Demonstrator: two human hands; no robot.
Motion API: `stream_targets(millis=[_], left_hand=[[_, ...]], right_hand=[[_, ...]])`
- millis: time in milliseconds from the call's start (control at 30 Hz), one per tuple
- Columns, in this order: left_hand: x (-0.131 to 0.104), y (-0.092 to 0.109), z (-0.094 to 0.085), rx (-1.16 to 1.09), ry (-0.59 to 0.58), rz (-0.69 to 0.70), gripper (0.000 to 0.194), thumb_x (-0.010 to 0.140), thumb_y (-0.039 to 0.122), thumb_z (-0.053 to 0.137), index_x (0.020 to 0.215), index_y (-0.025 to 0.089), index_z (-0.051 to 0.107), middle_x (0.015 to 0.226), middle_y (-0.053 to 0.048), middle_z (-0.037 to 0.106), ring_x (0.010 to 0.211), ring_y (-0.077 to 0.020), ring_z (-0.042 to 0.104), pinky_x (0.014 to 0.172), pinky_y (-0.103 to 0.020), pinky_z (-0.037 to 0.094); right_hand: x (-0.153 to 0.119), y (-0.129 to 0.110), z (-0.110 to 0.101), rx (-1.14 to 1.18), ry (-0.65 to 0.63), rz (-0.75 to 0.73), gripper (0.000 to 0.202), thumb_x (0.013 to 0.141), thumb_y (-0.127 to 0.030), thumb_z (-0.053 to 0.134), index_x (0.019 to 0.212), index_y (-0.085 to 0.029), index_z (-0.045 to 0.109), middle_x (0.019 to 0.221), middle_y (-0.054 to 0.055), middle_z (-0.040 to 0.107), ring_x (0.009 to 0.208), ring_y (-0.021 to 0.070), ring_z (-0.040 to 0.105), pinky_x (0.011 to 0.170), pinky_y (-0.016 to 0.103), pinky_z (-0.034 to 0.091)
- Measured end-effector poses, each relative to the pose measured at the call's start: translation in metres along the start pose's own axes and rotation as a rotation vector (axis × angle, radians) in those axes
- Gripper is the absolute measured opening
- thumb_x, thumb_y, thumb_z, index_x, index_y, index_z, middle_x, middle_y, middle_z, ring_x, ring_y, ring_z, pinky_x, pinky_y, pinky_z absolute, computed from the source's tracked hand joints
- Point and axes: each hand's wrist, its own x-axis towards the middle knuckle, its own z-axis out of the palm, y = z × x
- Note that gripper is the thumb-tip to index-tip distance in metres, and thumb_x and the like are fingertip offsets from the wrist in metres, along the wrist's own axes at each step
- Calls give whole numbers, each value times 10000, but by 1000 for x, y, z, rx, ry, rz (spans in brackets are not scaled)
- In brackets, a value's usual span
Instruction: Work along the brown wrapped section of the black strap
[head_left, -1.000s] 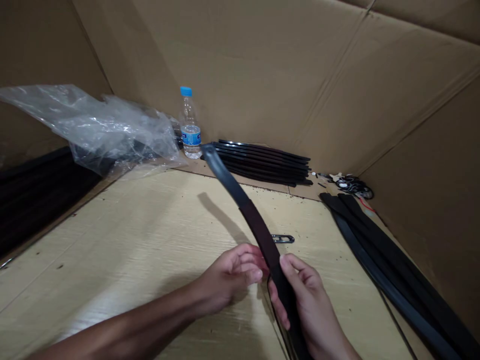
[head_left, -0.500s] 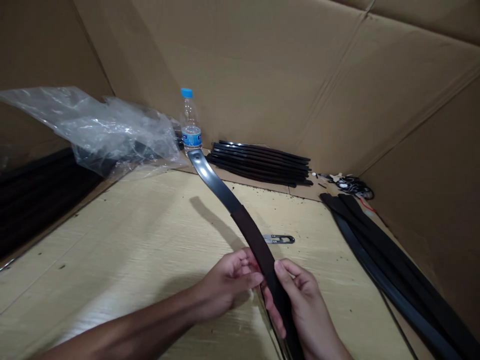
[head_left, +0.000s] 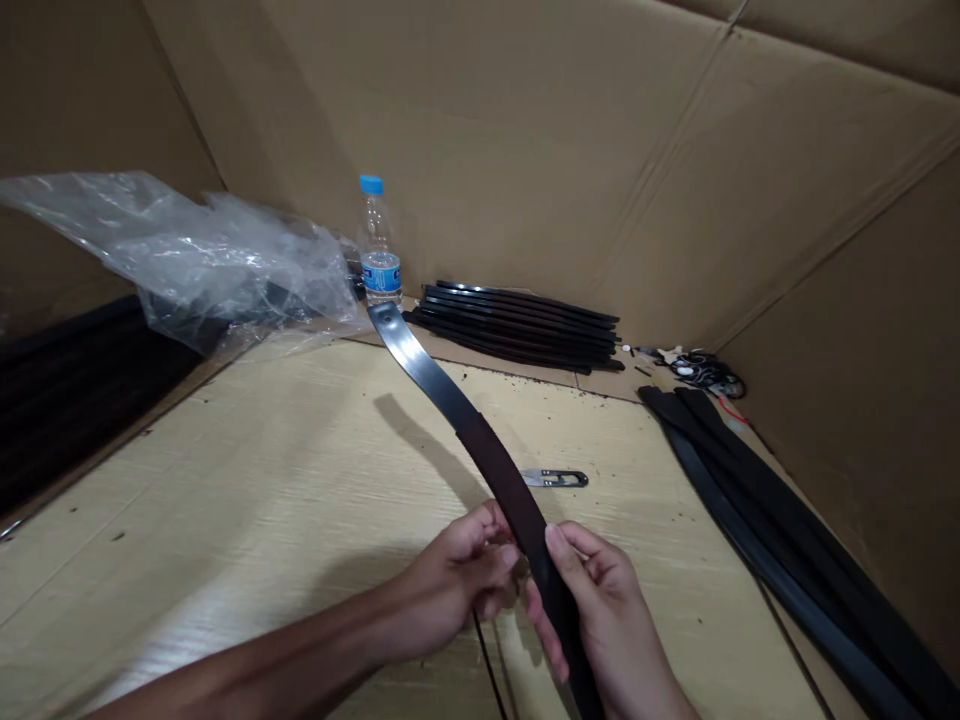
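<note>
A long curved black strip (head_left: 424, 375) with a glossy bare end, a hole near its tip and a dark brown wrap (head_left: 501, 470) round its middle slants across the view. My right hand (head_left: 600, 590) is closed on it at the lower edge of the wrap, thumb on top and fingers underneath. Just left of the strip, my left hand (head_left: 472, 570) has its fingers curled in a pinch, partly behind the strip's edge. A thin black cord (head_left: 489, 660) runs down from the left fingers. Beyond the strip, small thread snips (head_left: 559, 479) lie on the board.
A water bottle (head_left: 381, 250) stands at the back beside crumpled clear plastic (head_left: 240, 270). Stacked black strips (head_left: 517, 325) lie along the cardboard wall (head_left: 495, 130). Black sleeves (head_left: 780, 520) lie at right, below a tangle of cords (head_left: 701, 370). Dark strips (head_left: 82, 400) fill the left side.
My left hand has drawn slightly away from the strip, and the cord below it has swung left. The strip's glossy end has shifted slightly left and down.
</note>
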Motion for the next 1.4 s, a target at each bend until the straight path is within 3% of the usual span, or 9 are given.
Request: stream_targets(millis=[133, 233, 400, 667, 867, 1000, 1100, 1267, 1400], left_hand=[[-1, 5, 6, -16, -96, 24, 334, 737, 365, 718, 889, 169, 495, 687, -17, 596, 547, -142, 586, 489, -235, 359], [-2, 6, 10, -46, -170, 44, 342, 763, 334, 698, 966, 189, 463, 702, -8, 614, 589, -203, 656, 603, -341, 479], [-1, 0, 10, 25, -20, 51, 290, 756, 297, 709, 877, 179, 473, 591, 6, 621, 535, -199, 655, 546, -294, 464], [-1, 4, 12, 17, -13, 107, 177, 798, 279, 654, 830, 133, 560, 608, -26, 632, 528, -213, 664, 530, -322, 500], [-2, 1, 13, -73, -35, 118, 158, 782, 259, 660, 748, 130, 574, 589, -43, 654, 527, -229, 669, 555, -365, 521], [-2, -2, 12, -106, -43, 124, 173, 797, 282, 644, 746, 127, 586, 594, -58, 675, 503, -218, 664, 534, -338, 512], [-2, -2, 9, -58, 22, 85, 211, 774, 306, 676, 718, 126, 581, 590, -58, 669, 493, -187, 643, 501, -289, 488], [-2, 3, 11, -121, 175, 57, 266, 710, 305, 739, 668, 147, 529, 502, 12, 598, 379, -108, 539, 391, -202, 386], [-2, 10, 17, -233, 116, 106, 262, 731, 271, 719, 649, 158, 497, 540, 3, 631, 422, -132, 595, 433, -220, 436]], right_hand=[[-2, 1, 0, 7, 14, -30, 417, 802, -533, 608, 644, -152, 546, 415, -24, 575, 249, 41, 399, 250, 114, 322], [-2, 3, 1, 6, 11, -49, 401, 814, -516, 604, 654, -152, 554, 374, -50, 533, 242, 35, 385, 252, 102, 309], [-2, 4, 3, 14, 35, -22, 396, 802, -533, 612, 680, -166, 526, 390, -49, 553, 243, 45, 397, 244, 113, 321], [-1, 0, 2, 120, 15, 25, 379, 792, -525, 627, 738, -164, 527, 484, 2, 637, 297, 53, 460, 286, 114, 349], [-2, 1, 3, 100, -6, -15, 400, 795, -516, 629, 670, -154, 513, 434, -12, 596, 270, 44, 427, 271, 115, 330], [-2, 4, 3, 94, -10, -18, 398, 806, -514, 619, 669, -159, 504, 430, -26, 582, 265, 41, 410, 263, 115, 314], [-3, 3, 4, 109, -21, -21, 382, 812, -499, 621, 677, -167, 489, 448, -20, 596, 274, 45, 415, 270, 121, 317], [-6, -4, 2, 278, -96, 34, 279, 767, -387, 708, 857, -182, 541, 622, 36, 694, 419, 88, 547, 394, 157, 397], [-7, -7, -2, 368, -159, 43, 244, 736, -310, 747, 891, -178, 612, 729, 58, 708, 569, 108, 590, 530, 193, 435]])
